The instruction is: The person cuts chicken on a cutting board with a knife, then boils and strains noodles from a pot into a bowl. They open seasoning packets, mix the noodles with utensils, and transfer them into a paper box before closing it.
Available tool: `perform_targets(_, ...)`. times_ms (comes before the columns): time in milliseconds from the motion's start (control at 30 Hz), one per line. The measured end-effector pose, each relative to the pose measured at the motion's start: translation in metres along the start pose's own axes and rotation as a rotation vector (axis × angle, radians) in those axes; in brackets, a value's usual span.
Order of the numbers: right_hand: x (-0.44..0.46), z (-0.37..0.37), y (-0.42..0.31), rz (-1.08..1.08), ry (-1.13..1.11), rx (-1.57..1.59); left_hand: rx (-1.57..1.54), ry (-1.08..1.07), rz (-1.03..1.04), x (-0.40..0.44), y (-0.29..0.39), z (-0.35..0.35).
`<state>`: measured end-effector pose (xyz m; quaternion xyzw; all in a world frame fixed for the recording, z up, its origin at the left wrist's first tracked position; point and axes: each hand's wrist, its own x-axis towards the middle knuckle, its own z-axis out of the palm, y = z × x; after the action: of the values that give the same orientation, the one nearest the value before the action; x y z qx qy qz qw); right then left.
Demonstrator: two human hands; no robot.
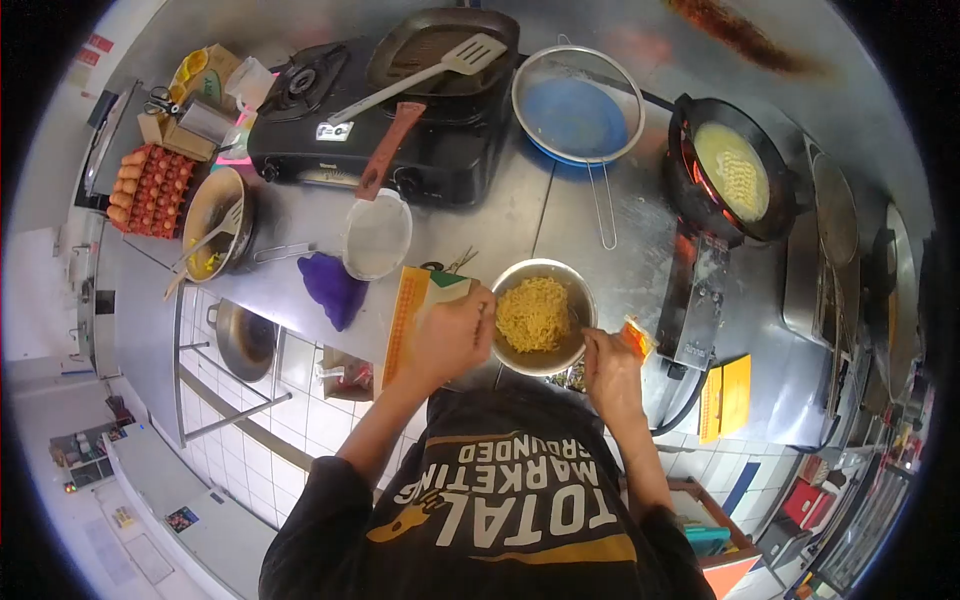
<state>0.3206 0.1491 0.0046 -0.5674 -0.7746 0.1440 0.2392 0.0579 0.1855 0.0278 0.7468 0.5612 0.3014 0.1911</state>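
Below the middle of the head view is a metal bowl (pixel 546 268) holding yellow noodles (pixel 533 314). My left hand (pixel 455 335) is closed at the bowl's left rim, its fingertips partly hidden. At the right rim, my right hand (pixel 612 372) pinches a thin metal utensil (pixel 575 318) that reaches into the bowl; its working end is hidden. An orange packet (pixel 637 338) lies just beyond my right hand. Beside my left hand is a yellow-and-green packet (pixel 405 318), with scissors (pixel 455 262) behind it.
On the right, a black wok (pixel 683 150) with a noodle block (pixel 740 185) in liquid sits over a glowing burner. A strainer on a blue bowl (pixel 575 115), a stove (pixel 330 150) with a grill pan, a small sieve (pixel 378 238), a purple cloth (pixel 330 288) and egg trays (pixel 152 190) stand around.
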Motion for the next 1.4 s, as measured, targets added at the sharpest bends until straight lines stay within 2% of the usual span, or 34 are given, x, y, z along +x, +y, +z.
perform_targets(100,-0.008,0.004,0.001,0.37,-0.094,0.248,-0.103,-0.112,-0.083,-0.009,0.0,0.014)
perform_targets(133,-0.012,0.007,0.002,0.376,-0.094,0.244,-0.166,-0.119,-0.148,-0.011,0.001,0.018)
perform_targets(200,-0.016,0.016,0.007,0.479,-0.136,0.464,-0.236,-0.122,-0.208,-0.016,0.0,0.032)
perform_targets(233,-0.017,0.018,0.008,0.517,-0.21,0.509,-0.325,-0.09,-0.305,-0.021,-0.004,0.041)
perform_targets(367,-0.017,0.022,0.008,0.547,-0.277,0.534,-0.576,0.021,-0.543,-0.033,-0.004,0.051)
perform_targets(467,-0.019,0.027,0.012,0.631,-0.351,0.603,-0.656,0.036,-0.626,-0.035,0.003,0.039)
perform_targets(533,-0.022,0.027,0.015,0.751,-0.367,0.756,-0.641,0.04,-0.61,-0.037,0.003,0.031)
perform_targets(600,-0.027,0.024,0.018,0.777,-0.352,0.85,-0.626,0.046,-0.594,-0.039,0.001,0.022)
perform_targets(667,-0.03,0.021,0.019,0.8,-0.34,0.948,-0.505,0.059,-0.48,-0.042,0.0,0.01)
perform_targets(733,-0.03,0.012,0.013,0.86,-0.222,1.035,-0.508,0.049,-0.438,-0.038,0.007,-0.012)
perform_targets(800,-0.035,0.01,0.011,0.852,-0.171,1.094,-0.514,0.039,-0.391,-0.036,0.013,-0.024)
perform_targets(867,-0.036,0.002,0.003,0.71,-0.016,1.003,-0.428,0.075,-0.287,-0.036,0.015,-0.03)
perform_targets(900,-0.035,-0.002,-0.003,0.707,-0.016,1.005,-0.426,0.077,-0.286,-0.037,0.016,-0.029)
perform_targets(967,-0.032,-0.006,-0.016,0.531,0.061,0.635,-0.364,0.165,-0.148,-0.039,0.018,-0.022)
perform_targets(1000,-0.033,-0.003,-0.02,0.534,0.065,0.635,-0.365,0.161,-0.144,-0.04,0.018,-0.015)
perform_targets(1067,-0.032,0.002,-0.027,0.218,0.091,0.226,-0.315,0.141,-0.247,-0.041,0.014,0.001)
perform_targets(1100,-0.03,-0.004,-0.036,0.23,0.084,0.241,-0.313,0.147,-0.244,-0.039,0.013,0.008)
perform_targets(1167,-0.03,0.0,-0.046,0.175,0.112,0.295,-0.459,0.148,-0.468,-0.037,0.015,0.018)
perform_targets(1267,-0.037,0.023,-0.041,0.079,0.148,0.361,-0.602,0.172,-0.516,-0.027,0.026,0.022)
perform_targets(1333,-0.037,0.026,-0.042,0.174,-0.003,0.191,-0.59,0.192,-0.472,-0.029,0.028,0.021)
perform_targets(1400,-0.038,0.024,-0.044,0.216,0.004,0.186,-0.568,0.216,-0.428,-0.03,0.028,0.015)
